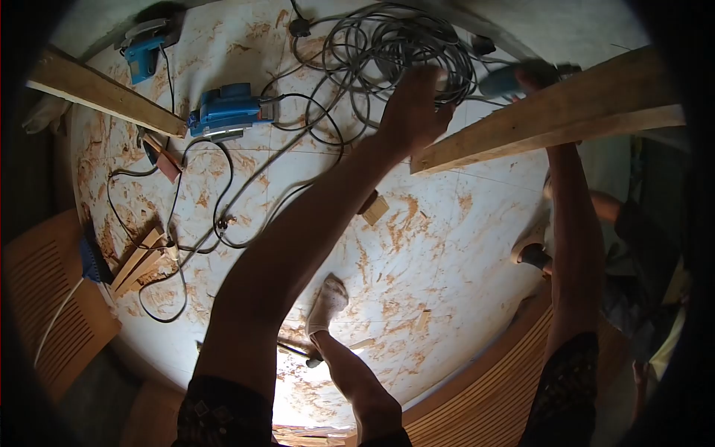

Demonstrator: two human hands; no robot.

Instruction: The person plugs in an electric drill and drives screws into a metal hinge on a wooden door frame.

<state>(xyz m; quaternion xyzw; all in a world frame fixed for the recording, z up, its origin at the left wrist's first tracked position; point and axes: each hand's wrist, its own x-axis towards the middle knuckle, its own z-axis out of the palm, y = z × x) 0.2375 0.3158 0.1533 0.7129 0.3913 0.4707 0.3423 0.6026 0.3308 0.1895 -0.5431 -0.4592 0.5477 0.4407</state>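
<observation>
A thick wooden beam (551, 115) extends in from the right, its cut end near the middle of the head view. Just above that end is my left hand (419, 104), thumb apart from the fingers and nothing visible in it; the fingertips are slightly blurred. My right forearm passes behind the beam. Part of my right hand (535, 77) shows past the beam's upper edge, blurred and mostly hidden, so its grip is unclear. Close beside it is a blurred teal object (499, 82) whose kind I cannot make out.
A coiled black cable (387, 48) lies on the shaving-strewn floor (462, 246). To its left are a blue electric planer (231, 112) and another blue power tool (141, 56). Another beam (112, 93) enters from the left. Slatted wooden panels (484, 380) border the lower side; another person stands at right.
</observation>
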